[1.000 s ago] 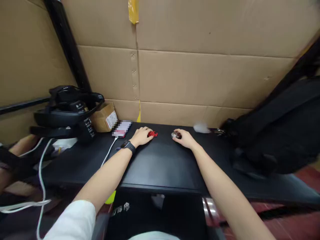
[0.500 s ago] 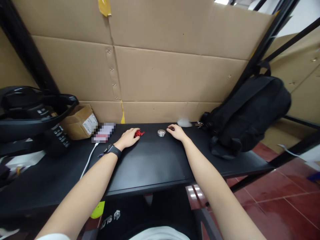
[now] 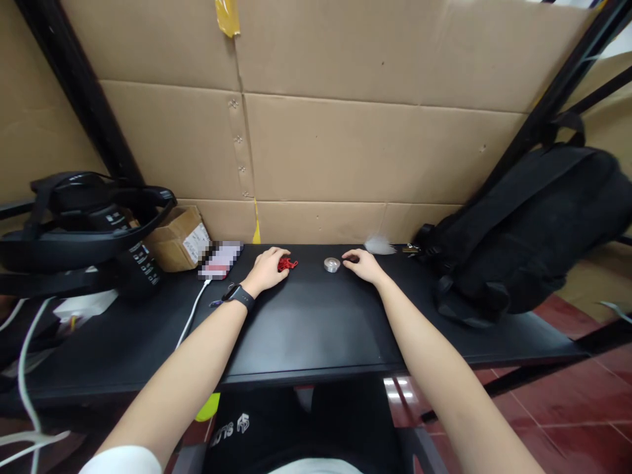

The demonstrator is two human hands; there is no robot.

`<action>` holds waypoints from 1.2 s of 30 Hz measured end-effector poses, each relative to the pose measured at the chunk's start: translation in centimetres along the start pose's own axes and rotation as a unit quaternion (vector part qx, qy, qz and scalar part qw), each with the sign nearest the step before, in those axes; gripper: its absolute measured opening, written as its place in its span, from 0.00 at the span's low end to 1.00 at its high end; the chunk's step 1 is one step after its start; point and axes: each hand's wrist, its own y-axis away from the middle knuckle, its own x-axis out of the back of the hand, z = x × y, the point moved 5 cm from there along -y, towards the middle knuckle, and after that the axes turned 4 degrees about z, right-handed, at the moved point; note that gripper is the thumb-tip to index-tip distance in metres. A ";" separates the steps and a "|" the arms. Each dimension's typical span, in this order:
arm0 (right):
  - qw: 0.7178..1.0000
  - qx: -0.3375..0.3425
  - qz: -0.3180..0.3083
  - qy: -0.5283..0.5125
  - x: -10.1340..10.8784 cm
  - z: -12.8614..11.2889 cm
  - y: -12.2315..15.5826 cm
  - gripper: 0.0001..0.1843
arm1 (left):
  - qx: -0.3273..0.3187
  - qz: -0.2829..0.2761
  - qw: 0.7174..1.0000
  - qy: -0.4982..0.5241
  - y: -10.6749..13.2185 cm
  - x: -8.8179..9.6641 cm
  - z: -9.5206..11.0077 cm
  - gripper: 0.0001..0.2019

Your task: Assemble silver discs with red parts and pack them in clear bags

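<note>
My left hand (image 3: pixel 269 268) rests on the black counter (image 3: pixel 306 329), fingers curled against a small red tangled piece (image 3: pixel 286 264); I cannot tell whether it is grasped or only touched. My right hand (image 3: pixel 364 265) lies released, fingertips just beside a small round silver metal disc (image 3: pixel 332 264). A black fabric backpack (image 3: pixel 533 230) sits at far right.

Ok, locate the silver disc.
Head view, centre: the disc lies on the desk between the red piece at the left hand and the right hand.
</note>
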 end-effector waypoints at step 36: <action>0.996 0.072 -0.042 -0.034 -2.1 -4.8 1.1 0.14 | -0.020 0.009 0.991 -0.128 0.4 -0.6 3.3 0.10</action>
